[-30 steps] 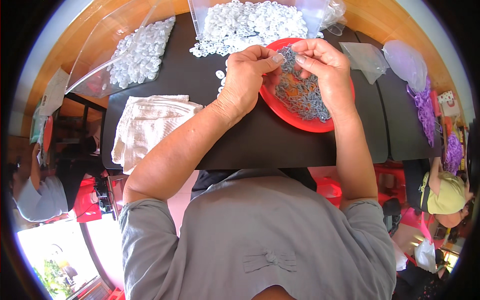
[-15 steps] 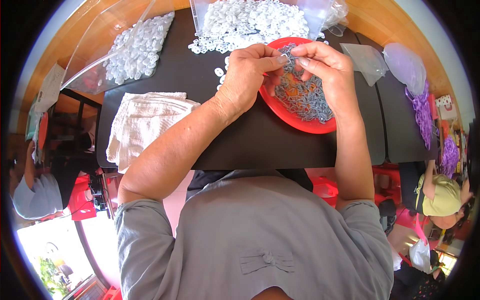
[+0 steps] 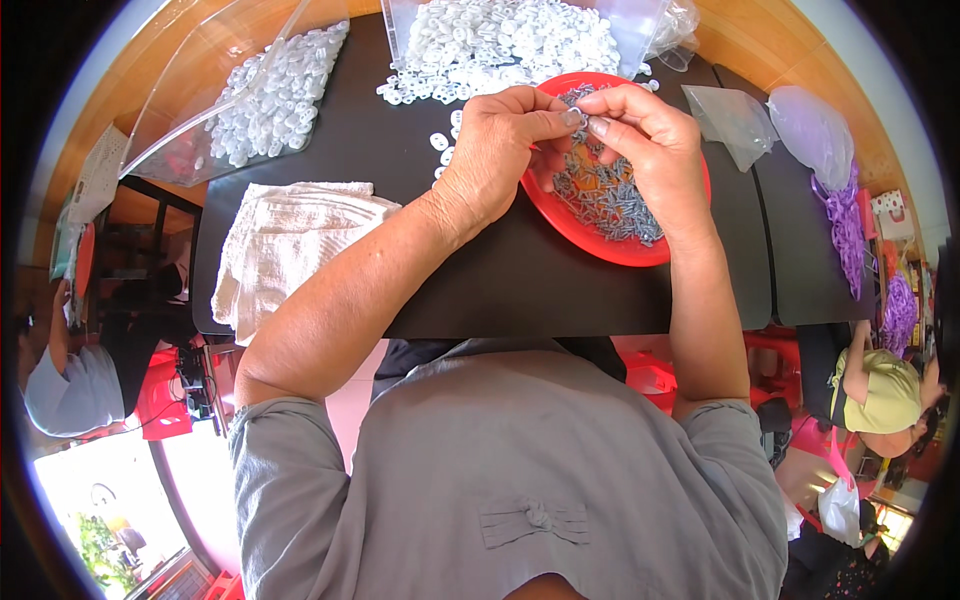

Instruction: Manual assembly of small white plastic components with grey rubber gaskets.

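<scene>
Both hands meet over the far left part of a red bowl (image 3: 640, 256) full of small grey screw-like pieces (image 3: 622, 208). My left hand (image 3: 500, 140) is closed, its thumb and forefinger pinching a small whitish piece (image 3: 578, 117). Close against it, my right hand (image 3: 655, 145) is closed too, thumb and forefinger together at the same spot. Whatever those right fingertips hold is too small and covered to make out. A few loose white oval pieces with holes (image 3: 439, 142) lie beside my left hand.
A clear tub with white pieces (image 3: 500, 45) spills onto the dark table (image 3: 450, 290) at the back. Another clear bin (image 3: 215, 125) with white pieces stands left, near a folded cloth (image 3: 290, 240). Plastic bags (image 3: 735, 125) and purple ties (image 3: 845, 235) lie right. Other people sit at both sides.
Both hands stay over the bowl, with only slight finger movement. The whitish piece shows more plainly between the fingertips now.
</scene>
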Tool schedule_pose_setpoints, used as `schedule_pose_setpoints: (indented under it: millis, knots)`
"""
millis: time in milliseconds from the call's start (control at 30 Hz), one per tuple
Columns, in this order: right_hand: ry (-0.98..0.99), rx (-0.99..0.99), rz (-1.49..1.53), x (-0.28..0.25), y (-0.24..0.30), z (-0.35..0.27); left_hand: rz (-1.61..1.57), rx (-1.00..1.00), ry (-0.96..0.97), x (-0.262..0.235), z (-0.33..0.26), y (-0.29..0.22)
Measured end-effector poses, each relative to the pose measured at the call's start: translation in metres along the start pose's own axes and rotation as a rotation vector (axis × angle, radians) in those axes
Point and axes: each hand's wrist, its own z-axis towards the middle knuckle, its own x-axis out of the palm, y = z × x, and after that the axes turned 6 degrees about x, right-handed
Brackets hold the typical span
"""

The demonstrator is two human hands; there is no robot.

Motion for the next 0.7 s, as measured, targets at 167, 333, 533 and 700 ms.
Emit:
schedule_pose_setpoints:
  millis: [167, 333, 533, 700]
  knots:
    - [-0.021, -0.001, -0.032, 0.0, 0.001, 0.0, -0.003, 0.005, 0.002, -0.001, 0.0, 0.0]
    - [-0.076, -0.125, -0.213, 0.0, -0.008, 0.003, -0.001, 0.006, -0.012, 0.0, 0.0, 0.0]
    - [-0.095, -0.309, -0.374, 0.005, -0.009, 0.002, -0.016, 0.015, -0.009, 0.0, 0.001, 0.001]
    - [-0.098, -0.344, -0.35, 0.005, -0.006, 0.003, -0.012, 0.016, -0.001, 0.0, 0.002, 0.002]
